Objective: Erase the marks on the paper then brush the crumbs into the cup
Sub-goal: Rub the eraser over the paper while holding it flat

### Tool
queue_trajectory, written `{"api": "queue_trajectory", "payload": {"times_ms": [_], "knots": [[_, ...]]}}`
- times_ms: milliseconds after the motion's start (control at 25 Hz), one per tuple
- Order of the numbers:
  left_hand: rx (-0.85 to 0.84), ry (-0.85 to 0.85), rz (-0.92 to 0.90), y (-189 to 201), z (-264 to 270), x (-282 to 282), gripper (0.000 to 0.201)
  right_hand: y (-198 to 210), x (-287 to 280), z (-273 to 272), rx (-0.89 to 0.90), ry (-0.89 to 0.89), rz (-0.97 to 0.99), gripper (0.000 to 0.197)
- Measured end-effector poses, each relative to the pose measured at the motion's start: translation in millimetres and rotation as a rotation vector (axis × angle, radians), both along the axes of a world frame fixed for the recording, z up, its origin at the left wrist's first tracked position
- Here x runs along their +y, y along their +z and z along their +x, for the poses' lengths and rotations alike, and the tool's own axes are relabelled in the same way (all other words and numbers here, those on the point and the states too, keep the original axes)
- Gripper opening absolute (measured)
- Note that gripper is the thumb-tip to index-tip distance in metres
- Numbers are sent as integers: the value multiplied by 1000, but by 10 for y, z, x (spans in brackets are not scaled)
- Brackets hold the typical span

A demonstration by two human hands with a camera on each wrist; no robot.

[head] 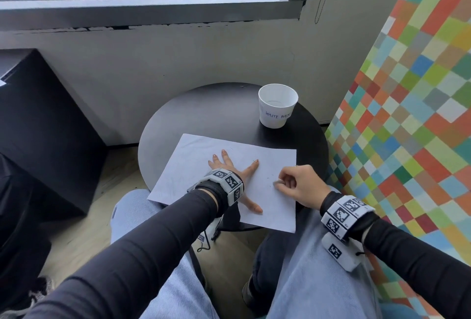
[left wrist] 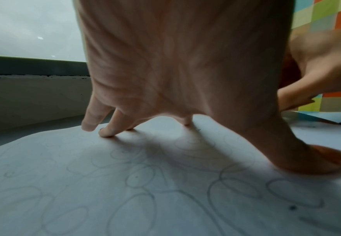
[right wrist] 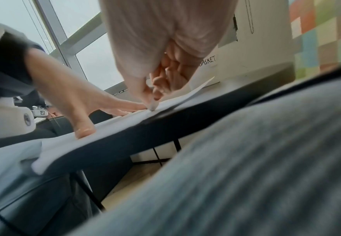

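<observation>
The paper (head: 198,165) lay skewed across the desk's (head: 204,107) near edge, overhanging it. Left hand (head: 235,174) pressed it flat, fingers spread; right hand (head: 298,186) pinched an eraser (head: 276,183) near the paper's right edge. The cup (head: 277,105) stood at the far right edge.

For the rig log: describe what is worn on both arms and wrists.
Both arms wear long black sleeves. The left hand and right hand are bare. Each wrist carries a white band of black-and-white square markers; a white marked box hangs under the right wrist.

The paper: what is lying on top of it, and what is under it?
On the paper the left hand presses flat; the right hand pinches a small eraser against it. Underneath is the round black table, partly covered.
</observation>
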State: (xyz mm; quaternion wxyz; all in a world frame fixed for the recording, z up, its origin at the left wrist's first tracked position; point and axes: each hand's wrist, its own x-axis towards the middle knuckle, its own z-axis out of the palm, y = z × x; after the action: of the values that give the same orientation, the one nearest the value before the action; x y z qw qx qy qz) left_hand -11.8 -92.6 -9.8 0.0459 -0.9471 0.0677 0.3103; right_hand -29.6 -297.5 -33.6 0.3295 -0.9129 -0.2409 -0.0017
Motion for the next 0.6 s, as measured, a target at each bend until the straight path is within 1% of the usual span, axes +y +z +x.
{"api": "queue_trajectory", "payload": {"times_ms": [40,120,160,280,320,400,440,560,600], "knots": [[-1,1,1,-11,-1,9,142,-5,28,-23,-3,38,-8,16],[-4,-2,5,-35,13,7,142,-39,111,-113,5,188,-36,15],[-6,-3,9,-44,22,7,142,-49,137,-118,3,199,-34,16],[-2,0,18,-48,25,-1,143,-31,105,-13,-20,21,13,16],[-2,-3,21,-46,22,-3,143,-31,112,-23,-17,45,12,16],[-7,-10,23,-44,22,-7,142,-39,156,-82,-4,175,-7,15],[-10,-13,24,-41,28,-5,142,-35,173,-86,-8,191,-14,16],[-6,-10,22,-51,25,-9,143,-24,155,-24,-50,64,-17,18],[-3,-7,24,-51,18,-5,143,-35,168,-33,-51,88,-18,17]]}}
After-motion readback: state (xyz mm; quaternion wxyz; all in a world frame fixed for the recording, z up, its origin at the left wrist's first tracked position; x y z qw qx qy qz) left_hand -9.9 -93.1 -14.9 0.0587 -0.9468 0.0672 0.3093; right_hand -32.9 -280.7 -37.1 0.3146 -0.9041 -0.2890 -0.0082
